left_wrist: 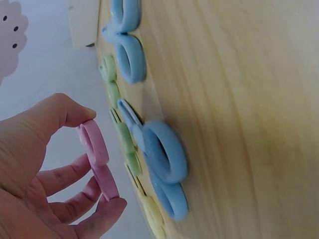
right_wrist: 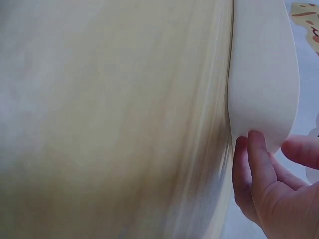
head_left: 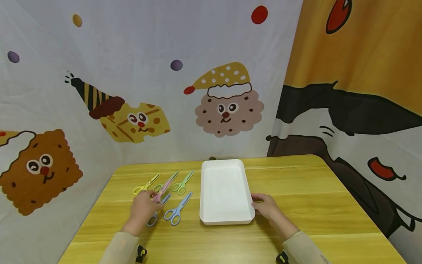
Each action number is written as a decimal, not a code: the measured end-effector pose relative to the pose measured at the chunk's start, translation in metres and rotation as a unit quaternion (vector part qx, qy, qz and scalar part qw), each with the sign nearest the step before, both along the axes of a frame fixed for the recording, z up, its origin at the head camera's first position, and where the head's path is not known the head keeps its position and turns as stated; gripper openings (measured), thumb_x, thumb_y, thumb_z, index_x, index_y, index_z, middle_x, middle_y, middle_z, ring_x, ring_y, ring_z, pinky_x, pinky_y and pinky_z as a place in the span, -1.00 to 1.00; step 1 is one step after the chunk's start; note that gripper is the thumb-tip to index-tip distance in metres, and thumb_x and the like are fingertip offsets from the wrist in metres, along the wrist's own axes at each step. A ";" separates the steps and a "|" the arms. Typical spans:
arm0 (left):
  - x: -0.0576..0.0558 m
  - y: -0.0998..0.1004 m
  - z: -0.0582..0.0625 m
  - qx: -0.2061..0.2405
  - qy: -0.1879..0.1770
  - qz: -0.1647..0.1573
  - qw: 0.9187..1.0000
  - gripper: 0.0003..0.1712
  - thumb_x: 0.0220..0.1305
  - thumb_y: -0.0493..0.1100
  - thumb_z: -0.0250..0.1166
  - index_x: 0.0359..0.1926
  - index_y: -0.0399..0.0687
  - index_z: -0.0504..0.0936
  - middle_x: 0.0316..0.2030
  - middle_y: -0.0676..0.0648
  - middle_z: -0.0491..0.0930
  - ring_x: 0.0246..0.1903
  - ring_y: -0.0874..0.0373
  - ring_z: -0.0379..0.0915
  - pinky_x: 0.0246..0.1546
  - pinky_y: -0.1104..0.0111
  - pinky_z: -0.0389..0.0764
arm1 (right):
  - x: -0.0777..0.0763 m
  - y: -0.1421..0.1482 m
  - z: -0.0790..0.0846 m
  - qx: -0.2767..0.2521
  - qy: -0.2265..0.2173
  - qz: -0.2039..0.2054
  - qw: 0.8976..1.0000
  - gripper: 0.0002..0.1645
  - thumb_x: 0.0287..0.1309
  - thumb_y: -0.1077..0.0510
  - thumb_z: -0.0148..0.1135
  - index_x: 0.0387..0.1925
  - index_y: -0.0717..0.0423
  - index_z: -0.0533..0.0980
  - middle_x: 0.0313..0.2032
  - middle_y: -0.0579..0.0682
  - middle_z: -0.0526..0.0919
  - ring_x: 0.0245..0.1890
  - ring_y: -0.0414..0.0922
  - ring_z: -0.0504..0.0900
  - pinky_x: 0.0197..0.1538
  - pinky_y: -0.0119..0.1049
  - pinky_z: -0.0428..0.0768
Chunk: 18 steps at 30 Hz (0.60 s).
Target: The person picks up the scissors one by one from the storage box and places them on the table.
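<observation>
My left hand holds a pair of pink scissors by the handle loops, raised off the table, with the blades pointing away. Beneath and beside that hand lie blue scissors, partly hidden by it. A second blue pair rests a little to the right. Farther back are yellow scissors and two green pairs, one of them in plain sight and the other partly behind the pink scissors. At the near right corner of a white tray, my right hand grips the side wall, thumb at the rim.
The tray stands on a wood-grain table, right of the scissors, and its floor is bare. Behind the table hangs a curtain printed with cartoon figures. The table's back edge runs close to it.
</observation>
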<state>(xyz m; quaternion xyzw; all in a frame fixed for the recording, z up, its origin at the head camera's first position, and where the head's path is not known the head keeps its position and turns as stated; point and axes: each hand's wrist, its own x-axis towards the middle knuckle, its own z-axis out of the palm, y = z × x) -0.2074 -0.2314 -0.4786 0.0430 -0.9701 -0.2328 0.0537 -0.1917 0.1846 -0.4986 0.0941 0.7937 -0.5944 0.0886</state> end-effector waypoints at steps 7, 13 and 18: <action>0.001 -0.015 -0.004 -0.008 -0.004 -0.004 1.000 -0.48 -0.30 -0.09 0.50 -0.22 -0.24 0.65 -0.28 -0.19 0.59 -0.36 0.00 0.44 -0.38 0.17 0.49 | 0.001 0.000 0.000 -0.003 0.005 0.002 1.000 -0.55 0.17 0.44 0.05 0.12 0.51 0.38 0.05 0.41 0.47 -0.11 0.09 0.61 -0.11 -0.09 0.64; 0.000 -0.028 -0.007 -0.013 -0.009 -0.002 1.000 -0.55 -0.29 -0.10 0.49 -0.28 -0.20 0.65 -0.35 -0.15 0.57 -0.43 0.05 0.36 -0.48 0.29 0.37 | 0.000 0.000 -0.002 -0.001 0.004 0.000 1.000 -0.55 0.17 0.43 0.06 0.12 0.50 0.39 0.04 0.40 0.48 -0.12 0.08 0.61 -0.12 -0.09 0.65; 0.000 -0.038 -0.008 -0.017 -0.014 0.000 1.000 -0.51 -0.28 -0.07 0.50 -0.25 -0.23 0.65 -0.32 -0.21 0.55 -0.39 0.01 0.40 -0.43 0.23 0.44 | -0.001 0.000 -0.002 0.005 0.004 0.000 1.000 -0.55 0.17 0.42 0.06 0.12 0.49 0.39 0.04 0.39 0.49 -0.12 0.06 0.61 -0.12 -0.09 0.65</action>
